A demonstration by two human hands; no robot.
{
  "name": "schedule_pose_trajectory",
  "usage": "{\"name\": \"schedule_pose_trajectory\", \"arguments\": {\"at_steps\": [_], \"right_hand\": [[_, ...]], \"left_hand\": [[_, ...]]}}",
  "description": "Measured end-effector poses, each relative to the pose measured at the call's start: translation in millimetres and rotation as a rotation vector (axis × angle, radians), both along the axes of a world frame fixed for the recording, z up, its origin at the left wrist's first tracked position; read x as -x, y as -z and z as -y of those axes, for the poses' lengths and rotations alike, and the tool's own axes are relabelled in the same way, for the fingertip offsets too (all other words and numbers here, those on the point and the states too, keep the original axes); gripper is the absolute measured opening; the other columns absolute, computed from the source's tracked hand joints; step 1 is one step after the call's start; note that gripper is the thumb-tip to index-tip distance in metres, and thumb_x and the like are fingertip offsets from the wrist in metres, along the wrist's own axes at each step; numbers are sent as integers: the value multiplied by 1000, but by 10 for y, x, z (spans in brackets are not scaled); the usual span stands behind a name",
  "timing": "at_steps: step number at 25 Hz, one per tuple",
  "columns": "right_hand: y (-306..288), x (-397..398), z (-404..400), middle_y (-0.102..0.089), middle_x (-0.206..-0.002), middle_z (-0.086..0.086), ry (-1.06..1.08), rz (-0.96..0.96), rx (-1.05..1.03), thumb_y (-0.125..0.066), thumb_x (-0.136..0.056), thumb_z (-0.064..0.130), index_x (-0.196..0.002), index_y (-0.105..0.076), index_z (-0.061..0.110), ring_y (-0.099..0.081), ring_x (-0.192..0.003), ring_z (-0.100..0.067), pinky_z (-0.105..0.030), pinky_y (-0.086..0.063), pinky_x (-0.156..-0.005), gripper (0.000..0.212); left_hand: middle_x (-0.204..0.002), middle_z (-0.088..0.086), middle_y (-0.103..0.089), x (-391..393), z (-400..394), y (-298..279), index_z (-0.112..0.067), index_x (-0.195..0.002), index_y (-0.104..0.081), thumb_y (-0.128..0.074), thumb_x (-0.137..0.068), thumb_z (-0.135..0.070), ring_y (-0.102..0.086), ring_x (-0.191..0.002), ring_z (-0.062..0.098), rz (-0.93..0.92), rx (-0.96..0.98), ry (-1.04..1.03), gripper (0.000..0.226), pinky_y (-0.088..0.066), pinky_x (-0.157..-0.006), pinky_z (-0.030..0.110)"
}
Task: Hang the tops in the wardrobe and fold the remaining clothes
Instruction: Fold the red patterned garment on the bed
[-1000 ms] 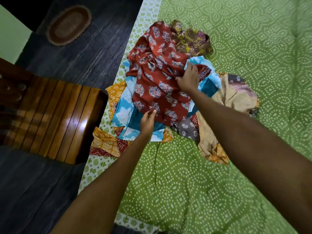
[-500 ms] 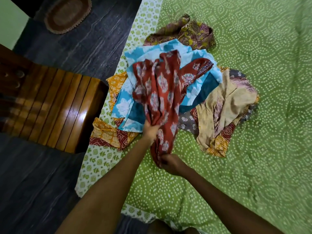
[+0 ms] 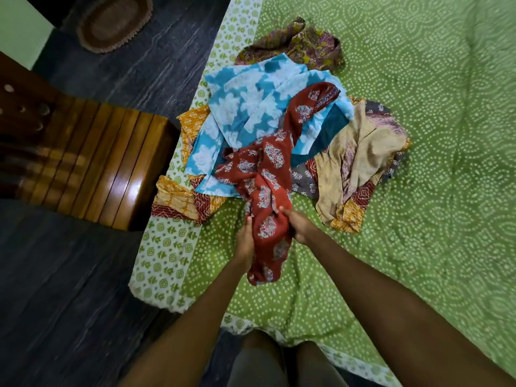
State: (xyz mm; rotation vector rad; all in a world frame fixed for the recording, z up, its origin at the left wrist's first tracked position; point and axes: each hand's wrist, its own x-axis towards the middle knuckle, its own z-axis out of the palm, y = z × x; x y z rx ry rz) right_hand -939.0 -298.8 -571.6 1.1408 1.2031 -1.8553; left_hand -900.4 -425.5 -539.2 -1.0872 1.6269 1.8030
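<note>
Now both hands grip the red printed garment (image 3: 268,191): left hand (image 3: 245,241) and right hand (image 3: 300,227) curl fingers round its bunched near end, its far end trailing over the blue garment (image 3: 245,107). Best to lift clear, find the shoulders, shake it open.

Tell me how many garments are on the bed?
6 visible: red one held in both hands, blue one behind it, olive-purple one at the far end, orange one left, beige one right, grey one beneath. More may be hidden.

Rust-red floral garment (image 3: 268,174); green white-dotted bedsheet (image 3: 418,191).
</note>
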Motion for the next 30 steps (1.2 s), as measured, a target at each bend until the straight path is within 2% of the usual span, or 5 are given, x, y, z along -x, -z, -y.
{"name": "schedule_pose_trajectory", "arguments": {"at_steps": [7, 10, 14, 22, 30], "right_hand": [[-972, -393, -813, -73, -75, 3, 258, -193, -115, -50, -96, 20, -103, -62, 15, -68, -57, -15, -33, -57, -51, 14], [-1398, -798, -1098, -73, -71, 4, -169, -239, -228, -51, -96, 17, -111, -63, 13, -68, -60, -11, -23, -53, -48, 20], [-1721, -1054, -1111, -67, -84, -9, -881, -298, -724, -60, -89, 23, -98, -62, 7, -59, -69, -18, -26, -47, -62, 19], [-3136, -857, -950, -38, -133, 0, -243, -1037, -554, -75, -73, -4, -144, -20, 11, -41, -121, -11, -17, -38, -91, 91], [-3869, -485, -1264, -69, -68, 5, -194, -1123, -509, -65, -86, 7, -83, -67, 6, -62, -60, -3, -17, -52, -61, 4]], "left_hand": [[-135, 9, -53, -47, 349, -985, -7, -134, -47, -30, -99, -47, -60, -102, 20, -144, -195, -296, 55, -50, -86, 34], [-131, 17, -54, 27, 319, -1534, -5, -137, -42, -25, -102, -42, -64, -77, 10, -231, -303, -187, 55, -43, -99, 29], [-95, 6, -72, 36, -97, -2278, -7, -123, -55, -30, -100, -44, -70, -79, 14, -322, -355, 99, 50, -58, -66, 26], [-118, 4, -61, 243, -760, -3434, -12, -119, -58, -42, -98, -43, -63, -104, 9, -726, 118, 743, 41, -47, -96, 24], [-68, -7, -63, 509, -729, -3988, -10, -84, -59, -37, -101, -30, -56, -57, -3, -1005, 275, 817, 35, -44, -62, 15]]}}
